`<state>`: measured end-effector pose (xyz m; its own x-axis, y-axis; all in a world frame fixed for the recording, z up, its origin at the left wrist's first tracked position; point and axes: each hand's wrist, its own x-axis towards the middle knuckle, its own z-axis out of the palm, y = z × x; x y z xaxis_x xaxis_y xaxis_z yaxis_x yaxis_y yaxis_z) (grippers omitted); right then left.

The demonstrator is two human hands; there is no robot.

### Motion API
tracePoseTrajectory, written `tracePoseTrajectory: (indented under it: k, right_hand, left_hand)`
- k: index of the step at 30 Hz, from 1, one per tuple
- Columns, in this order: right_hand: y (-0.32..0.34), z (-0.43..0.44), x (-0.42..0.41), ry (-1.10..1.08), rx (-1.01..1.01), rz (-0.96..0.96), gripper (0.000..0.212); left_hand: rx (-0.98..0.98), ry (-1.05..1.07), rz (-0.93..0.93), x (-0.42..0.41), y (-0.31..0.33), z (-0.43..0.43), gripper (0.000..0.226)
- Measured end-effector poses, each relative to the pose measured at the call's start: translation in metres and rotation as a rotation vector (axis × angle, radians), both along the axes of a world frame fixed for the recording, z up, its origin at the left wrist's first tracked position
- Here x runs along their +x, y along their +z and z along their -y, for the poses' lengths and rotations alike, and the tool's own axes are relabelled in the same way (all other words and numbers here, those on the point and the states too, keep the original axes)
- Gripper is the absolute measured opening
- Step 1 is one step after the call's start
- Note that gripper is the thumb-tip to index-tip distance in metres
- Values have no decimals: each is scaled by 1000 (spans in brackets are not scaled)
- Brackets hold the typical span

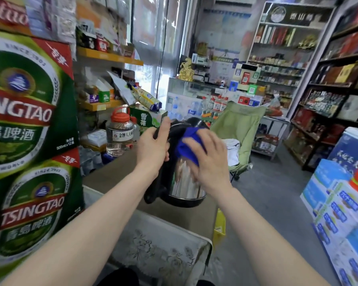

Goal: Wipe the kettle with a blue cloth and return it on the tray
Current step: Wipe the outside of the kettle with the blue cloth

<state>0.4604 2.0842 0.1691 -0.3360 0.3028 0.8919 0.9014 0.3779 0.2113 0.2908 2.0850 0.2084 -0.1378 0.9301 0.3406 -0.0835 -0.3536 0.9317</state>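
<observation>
while the kettle (183, 183) hangs in the air just above the patterned tray (157, 246), the head view shows the left hand (152, 146) wrapped round its black handle and the right hand (208, 162) pressing the blue cloth (186, 144) with flat, spread fingers against the upper steel wall. to wipe well, i'd hold the handle firmly, sweep the cloth down toward the base, and turn the kettle so the far side gets covered too.

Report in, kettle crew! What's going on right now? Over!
Left hand grips kettle, held up off tray. Right hand presses blue cloth on kettle's side. Nothing between kettle and tray.
</observation>
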Motion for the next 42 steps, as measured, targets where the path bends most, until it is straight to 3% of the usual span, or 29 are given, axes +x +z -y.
tracePoseTrajectory:
  k: [3, 4, 10, 13, 17, 21, 23, 25, 29, 31, 34, 38, 39, 42]
  right_hand:
    - [24, -17, -2, -14, -90, -366, 42]
    - [24, -18, -6, -27, -91, -371, 40]
    - [-43, -16, -4, 46, 58, 271, 33]
    - [-32, -29, 5, 51, 26, 211, 40]
    - [-8, -37, -10, 31, -58, -229, 39]
    - [-28, -34, -21, 43, 46, 116, 28]
    - [-30, -37, -16, 74, 47, 198, 28]
    - [-23, -41, -15, 103, -5, 73, 33]
    - [-3, -44, -20, 149, -188, -628, 40]
    - [0, -48, -21, 159, -250, -848, 40]
    - [-8, -38, -34, 95, -273, -695, 40]
    - [-16, -41, -39, 82, -76, -135, 39]
    - [-11, -44, -35, 84, -68, -132, 40]
    - [4, -51, -23, 75, -197, -526, 41]
  left_hand:
    - [-19, -18, 2, 1, 1, -7, 61]
    - [-30, -18, 14, 1, 1, -11, 59]
    - [-77, -41, 120, -4, -8, -30, 58]
    - [-104, -34, 163, -4, -12, -32, 52]
    - [-146, -45, 234, -7, -11, -38, 54]
    - [-128, -27, 260, -13, -13, -42, 52]
    - [-142, -21, 269, -15, -15, -42, 50]
    - [-173, -27, 302, -18, -16, -42, 46]
    - [-200, -70, 360, -24, -19, -42, 40]
    - [-207, -53, 358, -24, -20, -41, 38]
    - [-202, -15, 352, -22, -22, -41, 38]
    - [-175, -12, 308, -18, -27, -43, 45]
    - [-165, -20, 298, -18, -28, -43, 45]
    - [-146, -50, 272, -19, -29, -42, 46]
